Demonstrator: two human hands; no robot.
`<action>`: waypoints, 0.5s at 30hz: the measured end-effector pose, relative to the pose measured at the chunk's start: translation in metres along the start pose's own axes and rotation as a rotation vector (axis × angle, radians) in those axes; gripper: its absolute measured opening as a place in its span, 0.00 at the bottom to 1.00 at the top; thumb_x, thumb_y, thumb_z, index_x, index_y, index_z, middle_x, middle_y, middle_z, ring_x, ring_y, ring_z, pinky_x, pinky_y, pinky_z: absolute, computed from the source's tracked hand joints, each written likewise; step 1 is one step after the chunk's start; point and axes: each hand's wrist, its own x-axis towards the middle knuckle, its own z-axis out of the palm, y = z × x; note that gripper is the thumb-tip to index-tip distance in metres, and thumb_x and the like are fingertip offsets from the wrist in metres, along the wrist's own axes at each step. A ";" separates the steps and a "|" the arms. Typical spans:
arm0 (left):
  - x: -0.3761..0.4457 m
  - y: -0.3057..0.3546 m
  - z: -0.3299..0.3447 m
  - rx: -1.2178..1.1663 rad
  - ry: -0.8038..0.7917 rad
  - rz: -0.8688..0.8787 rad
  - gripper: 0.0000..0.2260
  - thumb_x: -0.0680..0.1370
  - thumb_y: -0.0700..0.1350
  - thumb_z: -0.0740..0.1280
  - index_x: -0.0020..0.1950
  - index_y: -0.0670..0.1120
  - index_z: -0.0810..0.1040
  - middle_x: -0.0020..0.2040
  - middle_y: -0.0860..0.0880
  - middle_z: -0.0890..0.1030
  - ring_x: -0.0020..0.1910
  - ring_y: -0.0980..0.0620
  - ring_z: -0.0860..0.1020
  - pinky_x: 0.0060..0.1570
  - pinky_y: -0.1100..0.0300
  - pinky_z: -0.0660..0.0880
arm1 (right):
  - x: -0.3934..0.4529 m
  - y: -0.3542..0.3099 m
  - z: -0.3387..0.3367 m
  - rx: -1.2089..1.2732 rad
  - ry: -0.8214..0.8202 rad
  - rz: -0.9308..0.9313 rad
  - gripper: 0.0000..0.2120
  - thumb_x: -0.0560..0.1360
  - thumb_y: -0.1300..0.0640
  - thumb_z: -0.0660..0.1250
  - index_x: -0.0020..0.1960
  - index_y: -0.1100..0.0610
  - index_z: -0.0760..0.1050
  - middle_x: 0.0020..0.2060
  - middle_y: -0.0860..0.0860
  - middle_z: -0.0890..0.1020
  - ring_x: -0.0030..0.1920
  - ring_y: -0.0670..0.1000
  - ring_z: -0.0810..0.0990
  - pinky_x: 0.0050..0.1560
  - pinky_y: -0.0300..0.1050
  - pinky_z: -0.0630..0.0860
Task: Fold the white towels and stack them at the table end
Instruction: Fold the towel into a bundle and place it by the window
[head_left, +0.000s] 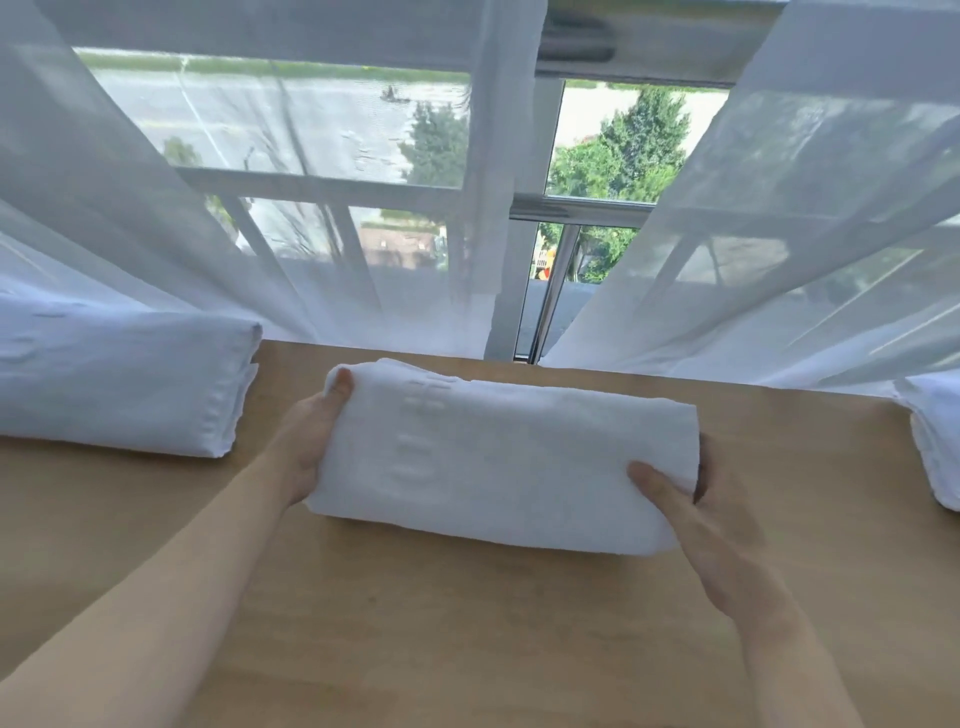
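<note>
You hold the folded white towel (498, 457) between both hands near the far edge of the wooden table (467, 623): your left hand (311, 441) grips its left end, thumb curled over the top, and your right hand (696, 525) clamps its right end, thumb pressed on top. The towel is a thick, soft terry oblong with woven bands; a smoother folded stack (119, 384) lies left, another white pile (935, 447) right.

Likely hotel room or home bedroom, upper floor. Light wood-grain tabletop (467, 623) set against large white-framed window (524, 208); sheer white curtains (156, 208) parted at middle. Outside, seen from above: road, green trees, low building. Stacks of folded white linen (119, 384) on table suggest housekeeping or laundry work.
</note>
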 end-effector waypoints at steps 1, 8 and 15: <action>-0.001 -0.002 -0.005 -0.032 -0.062 0.010 0.28 0.70 0.73 0.68 0.55 0.53 0.86 0.54 0.49 0.86 0.53 0.49 0.85 0.43 0.56 0.82 | 0.005 0.007 0.001 0.008 0.005 0.021 0.23 0.69 0.44 0.78 0.62 0.42 0.75 0.55 0.44 0.84 0.53 0.47 0.84 0.45 0.44 0.83; -0.025 -0.033 -0.017 0.210 -0.088 0.142 0.26 0.63 0.74 0.72 0.55 0.62 0.83 0.55 0.56 0.86 0.53 0.54 0.84 0.54 0.50 0.79 | 0.024 0.040 0.018 -0.065 0.154 0.131 0.14 0.76 0.42 0.70 0.58 0.33 0.70 0.52 0.35 0.80 0.51 0.42 0.82 0.47 0.46 0.78; -0.019 -0.025 0.006 0.327 0.131 0.138 0.14 0.75 0.65 0.68 0.46 0.56 0.84 0.42 0.53 0.85 0.42 0.49 0.83 0.39 0.54 0.78 | 0.052 0.040 0.021 -0.273 0.166 0.173 0.18 0.77 0.36 0.63 0.64 0.41 0.71 0.54 0.40 0.81 0.58 0.50 0.79 0.61 0.57 0.74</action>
